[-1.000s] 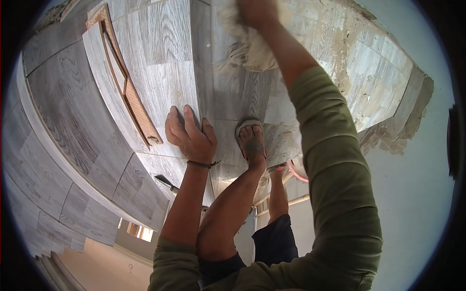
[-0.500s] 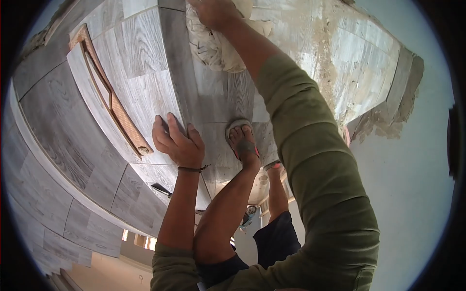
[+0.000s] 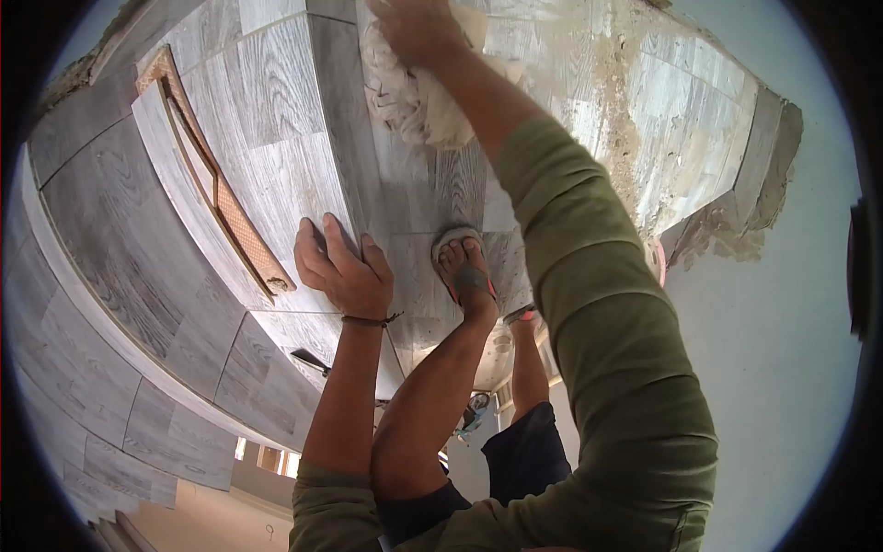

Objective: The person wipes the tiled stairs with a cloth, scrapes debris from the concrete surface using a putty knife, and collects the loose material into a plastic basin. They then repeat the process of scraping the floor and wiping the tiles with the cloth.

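Observation:
My left hand (image 3: 346,271) lies palm down on the front edge of a grey wood-look tile (image 3: 285,156), fingers spread and holding nothing. A dark band circles that wrist. Farther off, at the top of the view, my right hand (image 3: 416,35) is on a crumpled, off-white cloth (image 3: 428,110), which rests on the lower tiled surface. Its fingertips are blurred and partly cut off by the frame edge. To the left of my left hand lies a long brown strip with a textured face (image 3: 244,241).
My sandalled foot (image 3: 463,262) stands on the tiles below the cloth. A dark flat-bladed tool (image 3: 310,361) lies near my left forearm. Dried mortar (image 3: 618,120) streaks the tiles at right, beside a pale wall (image 3: 763,368). Tiled steps (image 3: 138,248) curve away at left.
My right hand and the cloth have shifted slightly toward me and to the right. My left hand stays on the tile edge. The whole view has drifted a little.

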Demonstrator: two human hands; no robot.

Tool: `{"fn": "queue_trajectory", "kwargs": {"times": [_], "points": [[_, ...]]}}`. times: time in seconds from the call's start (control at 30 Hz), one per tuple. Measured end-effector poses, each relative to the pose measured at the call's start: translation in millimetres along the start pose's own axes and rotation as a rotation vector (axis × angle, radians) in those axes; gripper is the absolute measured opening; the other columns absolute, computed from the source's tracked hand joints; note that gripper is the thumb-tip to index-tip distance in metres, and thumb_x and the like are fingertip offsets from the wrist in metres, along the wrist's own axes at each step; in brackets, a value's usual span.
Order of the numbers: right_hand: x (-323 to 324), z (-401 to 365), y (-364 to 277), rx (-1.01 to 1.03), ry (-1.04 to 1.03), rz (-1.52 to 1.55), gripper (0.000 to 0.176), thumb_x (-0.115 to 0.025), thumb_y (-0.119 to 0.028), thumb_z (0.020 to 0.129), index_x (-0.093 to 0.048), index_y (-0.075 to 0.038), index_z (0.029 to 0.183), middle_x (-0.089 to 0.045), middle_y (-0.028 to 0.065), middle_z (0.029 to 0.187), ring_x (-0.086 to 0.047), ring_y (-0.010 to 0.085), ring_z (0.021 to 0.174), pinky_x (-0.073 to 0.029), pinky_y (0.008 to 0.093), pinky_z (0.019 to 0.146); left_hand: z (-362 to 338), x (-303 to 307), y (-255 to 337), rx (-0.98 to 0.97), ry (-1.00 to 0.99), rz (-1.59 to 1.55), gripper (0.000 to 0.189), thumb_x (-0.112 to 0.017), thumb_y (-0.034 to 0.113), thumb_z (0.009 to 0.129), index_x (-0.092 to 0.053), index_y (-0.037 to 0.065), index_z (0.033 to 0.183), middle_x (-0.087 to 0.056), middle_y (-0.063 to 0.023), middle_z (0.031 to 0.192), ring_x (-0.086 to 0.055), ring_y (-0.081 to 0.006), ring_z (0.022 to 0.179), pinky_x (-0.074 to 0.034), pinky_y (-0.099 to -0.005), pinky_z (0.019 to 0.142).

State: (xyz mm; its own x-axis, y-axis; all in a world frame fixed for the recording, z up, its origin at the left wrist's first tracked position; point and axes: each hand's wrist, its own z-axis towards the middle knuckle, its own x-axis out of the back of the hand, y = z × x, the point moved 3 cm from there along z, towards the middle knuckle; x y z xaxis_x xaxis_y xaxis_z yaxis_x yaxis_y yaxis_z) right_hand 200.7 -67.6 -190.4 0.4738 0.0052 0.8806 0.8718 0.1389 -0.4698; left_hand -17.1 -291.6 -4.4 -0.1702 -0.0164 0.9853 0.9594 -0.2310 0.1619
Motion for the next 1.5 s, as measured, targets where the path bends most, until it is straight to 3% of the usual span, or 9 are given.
{"fn": "queue_trajectory", "kwargs": {"times": [0.2,0.3,0.47,0.77,0.83,1.13,1.23,1.43,1.5], "points": [[56.2,-58.9,93.5,-0.415,0.085,-0.377,0.043,-0.051,-0.021,0.097,-0.053,-0.009,0.139,-0.040,0.0169,0.153,-0.036,0.0336,0.142,-0.029,0.0589,0.114,1.1,1.3,3.6,0.012,0.001,-0.002,0.063,-0.062,0.012,0.085,-0.044,-0.002,0.143,-0.035,-0.0273,0.148,-0.032,-0.0442,0.134,-0.026,-0.0551,0.109],[72.1,-117.9,156.7,-0.707,0.331,-0.446,0.056,-0.056,-0.049,0.095,-0.058,-0.008,0.133,-0.048,0.0219,0.142,-0.042,0.0395,0.132,-0.030,0.0606,0.108,1.6,0.4,2.4,0.023,-0.006,0.011,0.063,-0.062,0.012,0.084,-0.044,-0.002,0.143,-0.036,-0.0271,0.147,-0.032,-0.0437,0.134,-0.026,-0.0553,0.109],[99.9,-153.1,54.5,-0.611,0.045,-0.143,0.112,-0.072,-0.081,0.065,-0.044,-0.013,0.149,-0.037,0.0260,0.149,-0.031,0.0481,0.139,-0.028,0.0726,0.109,3.7,1.0,2.2,0.007,0.022,0.033,0.065,-0.063,0.012,0.082,-0.045,-0.001,0.143,-0.039,-0.0270,0.146,-0.035,-0.0435,0.132,-0.027,-0.0556,0.109],[111.8,-122.9,25.2,-0.472,0.261,0.080,0.079,-0.088,-0.038,0.065,-0.057,-0.017,0.135,-0.055,0.0164,0.128,-0.048,0.0374,0.125,-0.043,0.0483,0.103,3.0,0.8,4.8,0.009,0.034,0.050,0.066,-0.064,0.016,0.084,-0.045,0.002,0.145,-0.040,-0.0269,0.144,-0.038,-0.0447,0.132,-0.030,-0.0575,0.107],[98.9,-103.5,-13.1,-0.141,0.447,0.238,0.072,-0.088,-0.033,0.064,-0.059,-0.016,0.128,-0.054,0.0115,0.123,-0.054,0.0337,0.112,-0.047,0.0469,0.094,0.8,1.9,3.3,-0.008,0.038,0.064,0.065,-0.063,0.017,0.084,-0.044,0.003,0.145,-0.041,-0.0270,0.144,-0.039,-0.0448,0.132,-0.031,-0.0582,0.106],[49.6,-94.9,-9.3,-0.141,0.117,-0.162,0.089,-0.078,-0.064,0.069,-0.056,-0.012,0.138,-0.049,0.0122,0.141,-0.042,0.0352,0.131,-0.042,0.0571,0.100,-2.7,1.4,1.2,-0.073,0.044,0.092,0.065,-0.061,0.021,0.087,-0.041,0.004,0.146,-0.040,-0.0268,0.144,-0.038,-0.0434,0.132,-0.027,-0.0595,0.106],[71.6,-97.8,33.2,-0.336,0.115,-0.076,0.059,-0.072,-0.042,0.084,-0.058,-0.012,0.134,-0.053,0.0166,0.133,-0.046,0.0370,0.126,-0.039,0.0545,0.103,0.7,-0.9,1.1,-0.075,0.053,0.110,0.065,-0.061,0.020,0.087,-0.040,0.004,0.147,-0.040,-0.0267,0.144,-0.038,-0.0429,0.132,-0.028,-0.0586,0.105],[152.3,-190.1,150.7,-0.723,0.365,-0.352,0.069,-0.083,-0.034,0.072,-0.059,-0.010,0.132,-0.056,0.0178,0.120,-0.051,0.0386,0.113,-0.044,0.0527,0.096,0.8,-1.2,2.0,-0.088,0.063,0.102,0.067,-0.062,0.019,0.086,-0.039,0.004,0.147,-0.040,-0.0262,0.144,-0.037,-0.0435,0.132,-0.028,-0.0588,0.105],[161.0,-234.4,209.2,-1.020,0.186,-0.398,0.091,-0.070,-0.072,0.078,-0.056,-0.006,0.139,-0.055,0.0228,0.130,-0.050,0.0386,0.122,-0.049,0.0479,0.095,-0.2,-2.2,1.0,-0.078,0.063,0.100,0.070,-0.063,0.017,0.083,-0.039,0.005,0.148,-0.039,-0.0273,0.145,-0.037,-0.0455,0.132,-0.028,-0.0604,0.106]]}}
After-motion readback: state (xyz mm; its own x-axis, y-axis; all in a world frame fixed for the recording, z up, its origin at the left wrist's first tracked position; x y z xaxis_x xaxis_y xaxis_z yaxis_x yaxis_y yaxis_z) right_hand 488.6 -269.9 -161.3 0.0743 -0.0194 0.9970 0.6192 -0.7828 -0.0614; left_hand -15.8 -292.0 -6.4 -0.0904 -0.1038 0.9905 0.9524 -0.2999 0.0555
